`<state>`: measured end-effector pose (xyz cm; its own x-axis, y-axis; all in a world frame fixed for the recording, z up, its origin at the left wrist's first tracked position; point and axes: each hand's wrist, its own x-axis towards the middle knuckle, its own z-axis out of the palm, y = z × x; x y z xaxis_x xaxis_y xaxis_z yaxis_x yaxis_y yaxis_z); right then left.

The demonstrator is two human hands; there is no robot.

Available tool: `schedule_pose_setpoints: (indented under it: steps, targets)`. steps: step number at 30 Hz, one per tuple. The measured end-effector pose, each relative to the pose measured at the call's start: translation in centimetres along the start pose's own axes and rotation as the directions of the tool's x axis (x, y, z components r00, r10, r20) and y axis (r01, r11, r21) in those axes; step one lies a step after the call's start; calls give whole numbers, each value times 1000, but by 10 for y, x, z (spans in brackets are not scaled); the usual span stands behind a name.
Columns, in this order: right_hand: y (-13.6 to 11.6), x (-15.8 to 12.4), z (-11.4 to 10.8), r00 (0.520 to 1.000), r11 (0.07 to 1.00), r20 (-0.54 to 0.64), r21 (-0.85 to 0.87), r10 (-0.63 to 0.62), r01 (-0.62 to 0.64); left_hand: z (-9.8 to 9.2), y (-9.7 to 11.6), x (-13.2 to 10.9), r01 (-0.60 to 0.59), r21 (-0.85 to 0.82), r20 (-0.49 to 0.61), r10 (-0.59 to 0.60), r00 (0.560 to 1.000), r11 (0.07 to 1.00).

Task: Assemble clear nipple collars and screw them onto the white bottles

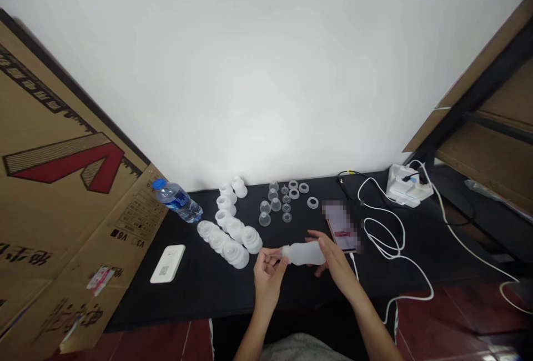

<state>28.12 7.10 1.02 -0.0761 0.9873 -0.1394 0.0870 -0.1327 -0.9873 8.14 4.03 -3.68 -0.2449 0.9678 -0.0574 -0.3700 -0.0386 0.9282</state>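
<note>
the left hand [268, 279] pinches the thin neck of a white bottle [303, 253], and the right hand [336, 261] wraps its fat end. it lies sideways above the black table [187, 289], neck pointing left. inside can't be seen.

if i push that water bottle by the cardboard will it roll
Probably yes: the water bottle lies on its side, and its round body has nothing flat to rest on. It seems to hold water, so it may feel heavy for thin plastic. The cardboard beside its cap might stop it rolling that way.
</note>
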Motion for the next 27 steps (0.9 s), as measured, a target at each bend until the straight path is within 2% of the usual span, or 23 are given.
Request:
schedule_pose_setpoints:
  steps: [2,4,6,7,11,12,14,16,17,19,21,24,27]
  targets:
    - [2,1,-1,995,995,66,77,-71,66,-1,1,1,5,8,-29,-4,1000,1000]
    - [5,2,1,997,999,71,41,-11,8,-1,2,2,-7,8,-45,8,999,1000]
    - [7,1,3,998,998,27,-34,62,-61,-2,3,3,-24,0,-51,24,998,1000]
    - [7,0,4,999,997,0,-63,51,-51,-2,3,3,-25,-5,-47,25,999,1000]
    - [2,-2,7,991,983,-5,-129,-131,130,-4,3,1,-11,18,-1,11,1000,1000]
    - [0,-2,8,994,984,7,-134,-114,114,-4,2,0,-18,33,13,18,1000,999]
    - [-2,2,9,999,993,45,-117,27,-22,-4,0,-3,-53,62,30,51,998,997]
    - [-1,7,9,979,981,92,-73,184,-177,-3,-2,-5,-90,72,25,88,996,993]
    - [-1,9,8,969,976,119,-55,218,-213,-2,-2,-6,-99,66,22,98,995,993]
    - [1,10,6,977,986,138,-37,165,-162,0,-1,-7,-91,44,18,91,996,995]
    - [2,7,3,992,999,122,-39,39,-34,2,2,-5,-68,26,25,67,997,997]
    - [2,-1,0,990,991,94,-62,-109,115,4,8,-2,-27,66,67,22,998,997]
    - [1,-7,0,982,977,89,-114,-169,178,2,13,0,22,134,108,-37,993,991]
